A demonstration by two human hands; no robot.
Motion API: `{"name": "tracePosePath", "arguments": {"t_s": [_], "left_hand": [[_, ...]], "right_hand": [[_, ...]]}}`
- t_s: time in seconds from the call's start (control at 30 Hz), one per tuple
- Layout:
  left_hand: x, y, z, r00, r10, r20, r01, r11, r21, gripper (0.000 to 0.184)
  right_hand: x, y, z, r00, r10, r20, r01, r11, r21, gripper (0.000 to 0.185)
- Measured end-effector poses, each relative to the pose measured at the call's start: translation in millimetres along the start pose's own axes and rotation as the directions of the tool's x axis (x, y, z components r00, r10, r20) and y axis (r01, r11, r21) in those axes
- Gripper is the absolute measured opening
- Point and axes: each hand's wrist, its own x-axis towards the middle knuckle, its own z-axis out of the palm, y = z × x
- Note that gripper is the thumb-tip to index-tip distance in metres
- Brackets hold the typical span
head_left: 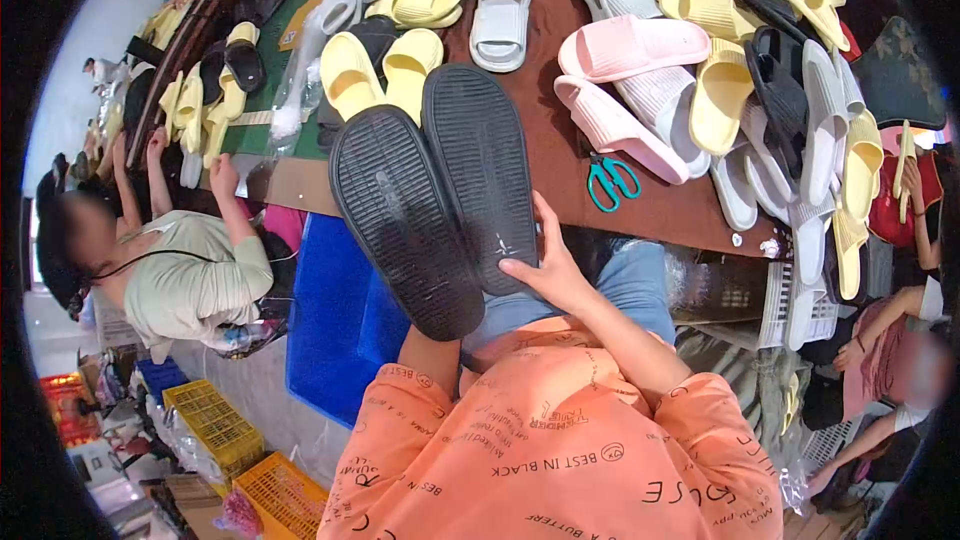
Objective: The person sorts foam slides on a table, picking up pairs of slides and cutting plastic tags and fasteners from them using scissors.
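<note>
Two black slippers are raised in front of me, ribbed soles facing me. My right hand (548,265) grips the right black slipper (480,160) by its heel, thumb on the sole and fingers round the edge. My left forearm runs up behind the heel of the left black slipper (400,210); that slipper hides my left hand and its fingers. Just beyond the toes are yellow slippers (350,75) on the table. Teal-handled scissors (612,183) lie to the right of the pair, near the table's front edge.
Pink slippers (632,48) and a heap of grey, yellow and black slippers cover the brown table (540,110) at right. A blue bin (335,310) stands left of my lap. People work on both sides. Yellow (215,425) and orange crates (280,495) stand at lower left.
</note>
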Motion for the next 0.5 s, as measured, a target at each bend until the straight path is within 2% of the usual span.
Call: {"name": "tracePosePath", "arguments": {"t_s": [0.07,0.1,0.17,0.2,0.5], "left_hand": [[-4,-1,-1,1.000,-0.012,0.000,0.012,1.000,0.003,0.033],[-7,-1,-2,1.000,-0.016,0.003,0.016,1.000,0.003,0.033],[-9,-1,-4,1.000,-0.020,0.002,0.020,1.000,0.013,0.033],[-11,0,-4,1.000,-0.020,0.003,0.020,1.000,0.018,0.033],[-9,2,-4,1.000,-0.011,0.008,0.011,1.000,0.028,0.032]], "right_hand": [[-1,-5,1,0.998,-0.037,0.045,0.031,0.990,0.141,0.088],[-2,-2,0,0.998,-0.054,0.030,0.053,0.997,0.051,0.085],[-4,-3,-1,0.998,-0.012,0.055,0.001,0.981,0.196,0.083],[-4,-2,0,0.998,-0.001,0.056,-0.017,0.946,0.325,0.082],[-6,-9,-13,0.985,0.072,0.160,-0.133,0.898,0.420,0.080]]}}
